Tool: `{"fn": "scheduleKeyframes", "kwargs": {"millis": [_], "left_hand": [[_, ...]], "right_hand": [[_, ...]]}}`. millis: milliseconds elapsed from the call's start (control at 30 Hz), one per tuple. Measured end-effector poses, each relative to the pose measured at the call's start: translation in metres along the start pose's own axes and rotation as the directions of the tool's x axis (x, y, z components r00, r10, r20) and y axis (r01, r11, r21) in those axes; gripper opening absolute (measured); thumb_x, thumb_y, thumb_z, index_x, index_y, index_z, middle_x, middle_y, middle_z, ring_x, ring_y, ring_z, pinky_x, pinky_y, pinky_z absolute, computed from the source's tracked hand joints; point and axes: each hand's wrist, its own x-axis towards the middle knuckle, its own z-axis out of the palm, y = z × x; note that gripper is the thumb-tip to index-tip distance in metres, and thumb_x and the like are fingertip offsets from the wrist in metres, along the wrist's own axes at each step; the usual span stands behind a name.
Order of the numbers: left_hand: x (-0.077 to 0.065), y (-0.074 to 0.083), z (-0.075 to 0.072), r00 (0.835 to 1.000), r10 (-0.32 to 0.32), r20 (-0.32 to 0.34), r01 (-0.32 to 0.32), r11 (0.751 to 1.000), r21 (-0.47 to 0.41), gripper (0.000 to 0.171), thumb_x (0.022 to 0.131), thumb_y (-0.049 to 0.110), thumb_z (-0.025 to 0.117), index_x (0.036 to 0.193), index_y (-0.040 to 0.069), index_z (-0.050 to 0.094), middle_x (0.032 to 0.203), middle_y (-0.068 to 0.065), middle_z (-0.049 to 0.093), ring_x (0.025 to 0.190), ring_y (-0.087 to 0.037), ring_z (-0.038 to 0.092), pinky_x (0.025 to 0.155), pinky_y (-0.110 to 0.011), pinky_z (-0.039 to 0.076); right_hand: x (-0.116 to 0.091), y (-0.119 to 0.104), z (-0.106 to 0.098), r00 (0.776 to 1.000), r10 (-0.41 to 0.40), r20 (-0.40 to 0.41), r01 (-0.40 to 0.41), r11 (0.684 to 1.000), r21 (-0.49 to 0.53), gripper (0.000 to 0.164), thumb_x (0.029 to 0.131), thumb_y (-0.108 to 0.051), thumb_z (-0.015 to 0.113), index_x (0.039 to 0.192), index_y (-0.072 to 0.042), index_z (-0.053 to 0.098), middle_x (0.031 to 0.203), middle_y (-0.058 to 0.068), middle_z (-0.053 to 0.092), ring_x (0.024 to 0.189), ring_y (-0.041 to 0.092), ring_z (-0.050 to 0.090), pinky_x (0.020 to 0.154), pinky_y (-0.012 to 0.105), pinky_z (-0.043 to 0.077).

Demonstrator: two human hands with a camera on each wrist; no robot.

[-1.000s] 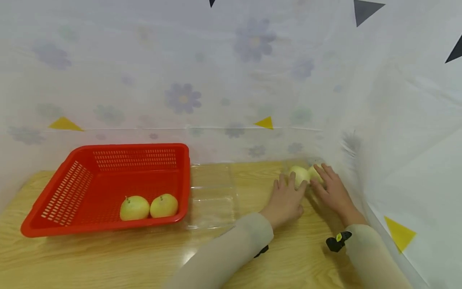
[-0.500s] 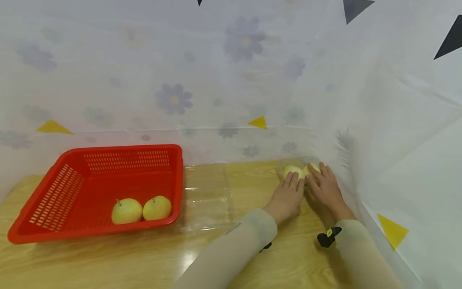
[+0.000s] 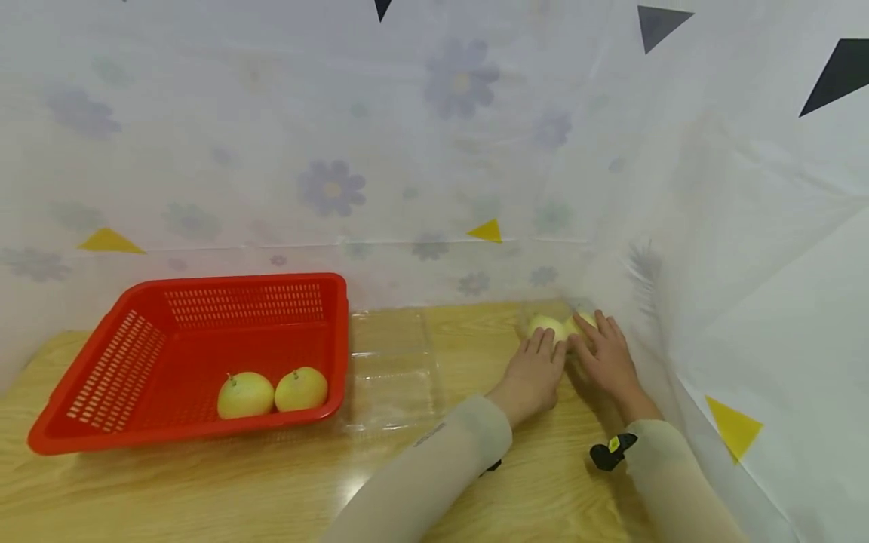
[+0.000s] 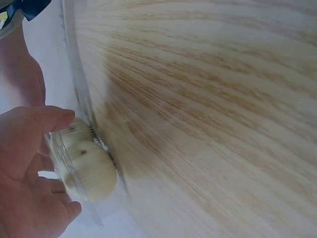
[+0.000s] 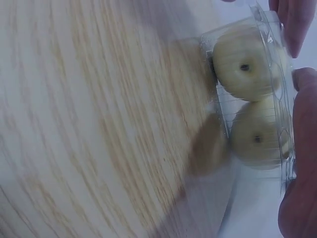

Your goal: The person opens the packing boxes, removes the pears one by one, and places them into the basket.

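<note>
Along the left edge of the wood-grain desk (image 3: 258,498), a red slotted plastic basket (image 3: 170,434) holds two round yellow-green pears (image 3: 301,389), unboxed, beside an unfilled clear plastic container (image 3: 390,388). At the far right corner, left hand (image 3: 532,379) and right hand (image 3: 606,362) rest outstretched fingers on a clear plastic box (image 5: 225,100), two pears already inside.

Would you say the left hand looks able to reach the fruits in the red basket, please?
Probably yes: the fruits lie uncovered in the open red basket, and nothing tall stands between it and the left hand.
</note>
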Motion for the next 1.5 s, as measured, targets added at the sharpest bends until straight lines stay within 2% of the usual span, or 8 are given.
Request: {"fn": "scheduleKeyframes", "kwargs": {"millis": [333,533,700,1033,1233,1400,1500], "left_hand": [[-0.020,-0.009,0.009,0.999,-0.002,-0.041,0.004,0.999,0.053,0.071,0.101,0.045,0.049,0.160,0.017,0.022,0.166,-0.010,0.017,0.153,-0.026,0.016,0.122,-0.035,0.023],[-0.034,-0.013,0.011,0.998,-0.008,-0.065,0.014,0.996,0.089,0.069,0.101,0.047,0.050,0.158,0.016,0.028,0.164,-0.010,0.023,0.152,-0.026,0.021,0.121,-0.034,0.026],[-0.047,-0.016,0.013,0.995,0.002,-0.098,0.007,0.996,0.089,0.069,0.099,0.048,0.054,0.156,0.014,0.033,0.161,-0.012,0.029,0.151,-0.026,0.025,0.121,-0.034,0.025],[-0.080,-0.026,0.017,0.993,0.019,-0.113,-0.009,0.996,0.087,0.073,0.097,0.049,0.057,0.155,0.011,0.035,0.160,-0.016,0.030,0.150,-0.030,0.026,0.121,-0.036,0.025],[-0.094,-0.032,0.022,0.992,0.025,-0.127,-0.007,0.990,0.142,0.071,0.096,0.051,0.056,0.153,0.010,0.039,0.158,-0.014,0.036,0.149,-0.028,0.028,0.123,-0.038,0.020],[-0.109,-0.037,0.023,0.988,0.021,-0.154,-0.006,0.995,0.098,0.072,0.095,0.050,0.059,0.150,0.008,0.042,0.156,-0.016,0.039,0.148,-0.030,0.031,0.122,-0.038,0.022],[-0.116,-0.038,0.022,0.984,0.012,-0.180,-0.003,0.999,0.053,0.071,0.094,0.049,0.060,0.149,0.007,0.044,0.155,-0.018,0.040,0.146,-0.031,0.033,0.121,-0.038,0.025]], "right_hand": [[-0.010,-0.027,0.008,0.999,-0.037,0.031,0.040,0.997,-0.072,0.060,0.106,-0.045,0.037,0.153,-0.006,0.038,0.155,0.041,0.017,0.142,0.061,0.013,0.116,0.068,0.011],[-0.017,-0.046,0.010,0.997,-0.020,0.079,0.028,0.994,-0.101,0.062,0.107,-0.047,0.034,0.154,-0.008,0.034,0.156,0.040,0.014,0.144,0.058,0.008,0.117,0.066,0.008],[-0.025,-0.061,0.012,0.995,-0.004,0.097,0.015,0.994,-0.111,0.062,0.107,-0.047,0.033,0.155,-0.009,0.032,0.158,0.038,0.012,0.145,0.057,0.005,0.115,0.068,0.011],[-0.039,-0.085,0.027,0.996,-0.075,0.039,0.079,0.991,-0.110,0.061,0.107,-0.047,0.033,0.153,-0.007,0.036,0.156,0.038,0.019,0.143,0.058,0.013,0.115,0.068,0.014],[-0.045,-0.104,0.035,0.995,-0.065,0.076,0.075,0.987,-0.142,0.062,0.108,-0.047,0.027,0.153,-0.005,0.033,0.156,0.039,0.016,0.144,0.058,0.010,0.115,0.068,0.012],[-0.052,-0.120,0.036,0.994,-0.039,0.105,0.057,0.984,-0.170,0.062,0.108,-0.046,0.024,0.154,-0.004,0.030,0.157,0.038,0.014,0.145,0.057,0.009,0.117,0.066,0.010],[-0.056,-0.127,0.035,0.995,-0.051,0.080,0.062,0.988,-0.144,0.059,0.108,-0.042,0.031,0.153,-0.004,0.033,0.155,0.039,0.018,0.144,0.058,0.012,0.116,0.067,0.011]]}}
